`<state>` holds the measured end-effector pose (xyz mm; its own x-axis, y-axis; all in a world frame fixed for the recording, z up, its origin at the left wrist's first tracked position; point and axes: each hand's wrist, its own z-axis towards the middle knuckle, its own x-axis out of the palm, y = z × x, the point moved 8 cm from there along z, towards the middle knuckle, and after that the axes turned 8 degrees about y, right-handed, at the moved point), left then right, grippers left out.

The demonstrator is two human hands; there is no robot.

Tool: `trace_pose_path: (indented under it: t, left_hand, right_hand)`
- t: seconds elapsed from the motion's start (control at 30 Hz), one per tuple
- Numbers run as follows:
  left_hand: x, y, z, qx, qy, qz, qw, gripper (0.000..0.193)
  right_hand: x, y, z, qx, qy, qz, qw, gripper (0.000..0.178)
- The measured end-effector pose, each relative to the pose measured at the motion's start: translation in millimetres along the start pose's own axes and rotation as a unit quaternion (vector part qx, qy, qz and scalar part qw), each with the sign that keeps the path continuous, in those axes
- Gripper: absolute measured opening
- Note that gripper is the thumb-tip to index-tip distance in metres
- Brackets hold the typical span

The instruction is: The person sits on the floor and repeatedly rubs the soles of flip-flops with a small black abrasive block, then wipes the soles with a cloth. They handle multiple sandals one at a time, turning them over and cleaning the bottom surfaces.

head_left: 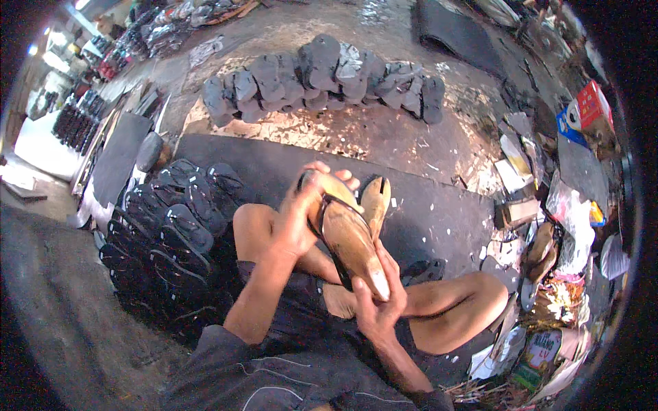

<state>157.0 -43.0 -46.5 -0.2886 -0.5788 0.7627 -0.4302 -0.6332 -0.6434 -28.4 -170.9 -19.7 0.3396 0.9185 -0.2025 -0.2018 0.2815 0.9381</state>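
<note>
Both hands hold a worn wooden shoe last [351,240] in front of my crossed legs. A black sandal [334,257] is fitted on it, its dark strap crossing the wood and its sole edge showing along the left. My left hand [301,216] is closed round the far end, with fingertips showing over the top. My right hand [381,301] wraps the near end, thumb on one side and fingers on the other. Just beyond lies a second wooden last [375,202] with a dark slot near its tip; its lower part is hidden behind the held one.
Finished black sandals [185,229] are heaped at my left. A dark mat [439,205] spreads before me, with a row of grey soles [315,75] beyond it. Scraps, plastic bags and a red box [593,106] crowd the right side.
</note>
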Motion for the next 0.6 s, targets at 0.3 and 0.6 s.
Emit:
trace_pose_path:
  t: [0.3, 0.6]
  left_hand:
    - [-22, 37, -26, 0.005, -0.077, -0.021, 0.997, 0.057]
    - [-28, 74, -113, -0.186, -0.124, -0.049, 0.973, 0.057]
  right_hand:
    - [12, -35, -2, 0.044, 0.041, 0.023, 0.998, 0.059]
    - [3, -93, -30, 0.235, 0.021, 0.243, 0.941, 0.032]
